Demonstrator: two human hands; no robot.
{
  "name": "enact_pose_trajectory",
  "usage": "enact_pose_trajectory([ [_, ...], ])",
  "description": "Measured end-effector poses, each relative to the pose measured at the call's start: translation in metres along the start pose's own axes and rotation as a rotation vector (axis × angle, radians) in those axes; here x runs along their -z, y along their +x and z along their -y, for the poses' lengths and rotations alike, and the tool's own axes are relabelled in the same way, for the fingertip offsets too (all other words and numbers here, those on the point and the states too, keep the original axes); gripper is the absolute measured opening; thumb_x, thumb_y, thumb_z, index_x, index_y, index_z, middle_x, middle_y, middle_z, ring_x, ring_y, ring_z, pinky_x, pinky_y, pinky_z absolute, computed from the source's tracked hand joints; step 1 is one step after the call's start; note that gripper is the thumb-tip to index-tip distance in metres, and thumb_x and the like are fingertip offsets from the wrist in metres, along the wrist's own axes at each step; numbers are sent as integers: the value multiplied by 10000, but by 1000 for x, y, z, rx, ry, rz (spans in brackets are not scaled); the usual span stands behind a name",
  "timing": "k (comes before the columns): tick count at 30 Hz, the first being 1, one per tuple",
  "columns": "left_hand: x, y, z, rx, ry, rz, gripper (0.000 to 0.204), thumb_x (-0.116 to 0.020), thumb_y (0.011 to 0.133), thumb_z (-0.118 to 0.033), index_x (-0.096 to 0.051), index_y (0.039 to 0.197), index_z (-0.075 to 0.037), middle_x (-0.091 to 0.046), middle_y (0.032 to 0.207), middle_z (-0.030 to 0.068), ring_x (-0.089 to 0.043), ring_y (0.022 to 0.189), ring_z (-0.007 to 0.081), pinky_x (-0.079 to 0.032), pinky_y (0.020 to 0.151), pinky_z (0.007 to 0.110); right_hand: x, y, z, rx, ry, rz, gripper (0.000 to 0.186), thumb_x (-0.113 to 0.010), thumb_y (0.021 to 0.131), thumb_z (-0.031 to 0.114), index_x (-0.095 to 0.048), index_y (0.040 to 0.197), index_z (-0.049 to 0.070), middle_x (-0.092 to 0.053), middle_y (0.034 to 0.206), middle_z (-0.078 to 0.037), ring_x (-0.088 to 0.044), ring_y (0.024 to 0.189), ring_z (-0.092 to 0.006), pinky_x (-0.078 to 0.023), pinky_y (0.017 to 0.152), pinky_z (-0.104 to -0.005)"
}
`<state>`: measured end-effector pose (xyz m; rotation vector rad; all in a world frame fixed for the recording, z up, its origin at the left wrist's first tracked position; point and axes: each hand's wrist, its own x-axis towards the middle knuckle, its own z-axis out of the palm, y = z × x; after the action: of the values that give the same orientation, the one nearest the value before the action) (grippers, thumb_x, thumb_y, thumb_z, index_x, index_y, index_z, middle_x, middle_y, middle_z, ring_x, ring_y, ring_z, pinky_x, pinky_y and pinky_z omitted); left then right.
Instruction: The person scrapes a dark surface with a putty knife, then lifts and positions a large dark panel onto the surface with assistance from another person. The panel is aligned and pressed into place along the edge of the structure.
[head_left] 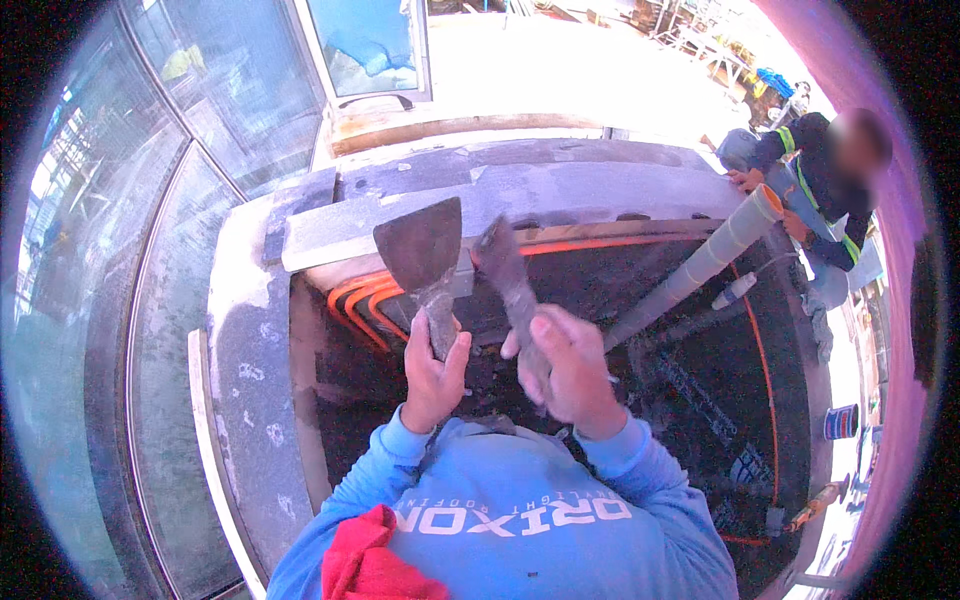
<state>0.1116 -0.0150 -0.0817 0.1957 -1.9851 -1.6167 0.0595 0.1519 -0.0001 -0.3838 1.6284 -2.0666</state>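
My left hand (pixel 435 380) is closed round the handle of a wide, dark scraper (pixel 418 250), its broad blade held upright. Just to its right, my right hand (pixel 565 370) grips a second dark scraper (pixel 503 260), narrower to my eye and tilted toward the left. Both tools are over a dark open pit (pixel 680 420) with orange pipes (pixel 355 300) along its far left wall and a grey pipe (pixel 705 255) leaning across the right side. A red cloth (pixel 370 560) lies at my front by my left arm.
A grey ledge (pixel 245 380) rims the pit, with glass panels (pixel 110 270) at the left. A co-worker (pixel 810 190) in a dark top with reflective bands crouches at the far right edge. A can (pixel 841 423) stands on the right; bright ground lies beyond.
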Motion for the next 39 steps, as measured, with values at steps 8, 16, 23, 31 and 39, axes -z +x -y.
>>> enact_pose_trajectory([
  [8, -6, -17, 30, -230, 195, 286, 313, -654, 885, -69, -537, 1155, 38, -593, 935, 149, -615, 841, 272, -491, 763, 388, 3, 8, -2, 68, 136, -85, 358, -451, 1049, 322, -606, 929, 23, -561, 622, -33, -455, 406, -86, -346, 350, -251],
  [16, 16, -1, 23, 153, -347, -34, 281, -478, 1035, -255, -552, 1141, -6, -545, 824, 5, -482, 626, 53, -381, 523, 218, 23, -12, -21, 229, -93, -201, 340, -429, 1056, 266, -575, 1154, -25, -657, 827, -99, -529, 482, -103, -406, 404, -253],
  [23, 74, -2, 23, 81, -393, -446, 421, -426, 1047, -388, -557, 1180, -11, -572, 883, 47, -519, 567, 108, -401, 456, 251, 33, 30, -123, 134, -137, -195, 453, -427, 1059, 329, -539, 1355, 5, -657, 896, -58, -553, 645, -89, -462, 566, -252],
  [31, 125, -35, -7, -85, -211, -843, 523, -434, 1032, -426, -498, 1324, 3, -582, 941, 88, -547, 618, 136, -412, 456, 236, -76, 122, -196, 675, -683, 63, 383, -621, 943, 246, -560, 1194, -37, -537, 1020, -167, -576, 867, -293, -484, 741, -409],
  [39, 146, -102, 4, 49, -36, -909, 556, -421, 1034, -444, -485, 1308, 35, -565, 932, 102, -534, 597, 144, -415, 445, 238, -176, 211, -249, 756, -568, 22, 283, -670, 902, 173, -545, 1053, -32, -532, 988, -198, -546, 906, -356, -451, 823, -434],
])
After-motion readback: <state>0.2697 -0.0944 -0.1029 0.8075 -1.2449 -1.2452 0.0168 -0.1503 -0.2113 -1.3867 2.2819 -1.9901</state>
